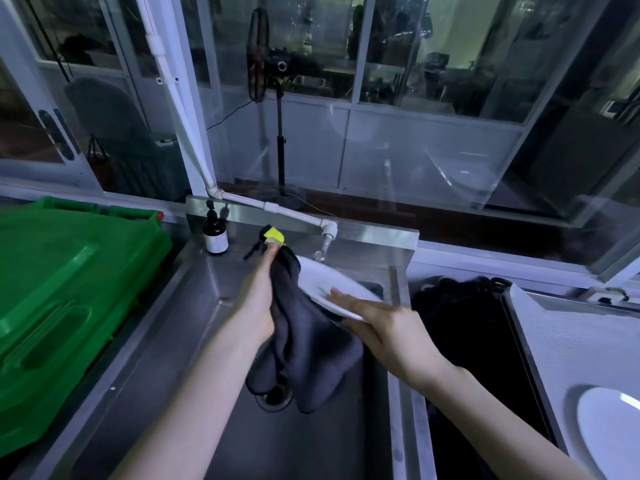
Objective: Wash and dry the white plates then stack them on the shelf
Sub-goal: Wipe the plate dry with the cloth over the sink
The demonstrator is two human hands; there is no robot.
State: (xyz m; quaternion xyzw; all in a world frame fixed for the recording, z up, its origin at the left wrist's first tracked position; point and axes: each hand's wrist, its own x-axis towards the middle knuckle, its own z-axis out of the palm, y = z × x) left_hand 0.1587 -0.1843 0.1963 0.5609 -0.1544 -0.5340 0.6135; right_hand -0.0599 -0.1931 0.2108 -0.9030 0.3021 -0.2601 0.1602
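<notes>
Pinches near rim of tilted round white ceramic plate [332,282] in right hand [391,327] fingers; presses dark grey cloth [308,344] against it, leftward, with left hand [258,299], finger state concealed.

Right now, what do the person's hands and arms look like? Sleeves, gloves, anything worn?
Left hand and right hand are bare: no gloves, rings, watch or bands visible. No sleeve shows on either side up to the frame edge.
</notes>
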